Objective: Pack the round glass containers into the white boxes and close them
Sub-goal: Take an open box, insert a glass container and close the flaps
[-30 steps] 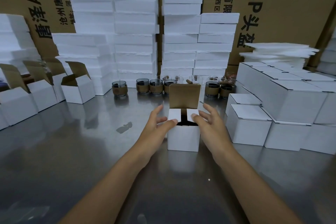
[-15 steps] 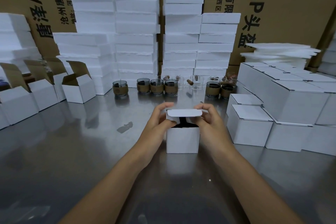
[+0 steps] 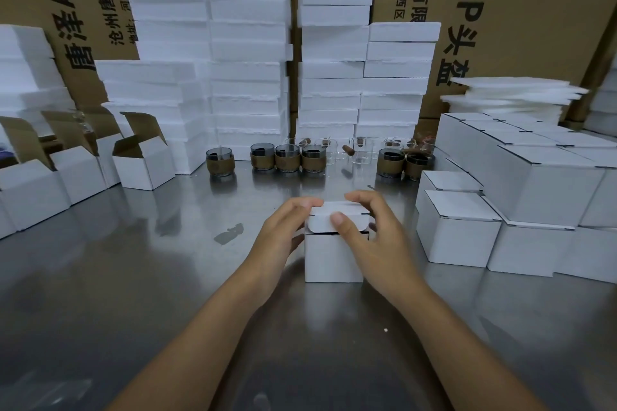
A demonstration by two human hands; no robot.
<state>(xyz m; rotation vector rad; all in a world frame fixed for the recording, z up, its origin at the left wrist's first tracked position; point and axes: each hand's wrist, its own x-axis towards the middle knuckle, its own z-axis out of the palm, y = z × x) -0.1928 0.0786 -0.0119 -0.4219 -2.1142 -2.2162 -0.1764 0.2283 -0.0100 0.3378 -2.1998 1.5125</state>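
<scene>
White box (image 3: 334, 257) nearly shut.
Our left grip (image 3: 283, 232) and right grip (image 3: 372, 240) hold it, pushing its flap (image 3: 321, 225) in; more jars (image 3: 288, 160) wait.

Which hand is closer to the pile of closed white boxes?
Right. The right hand holds the middle box on the side toward the closed boxes. The left hand holds that box's opposite side, farther from the pile.

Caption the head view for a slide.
Left hand and right hand grip a white box, lid folded over, on a steel table; glass containers stand behind, closed boxes at right.
</scene>
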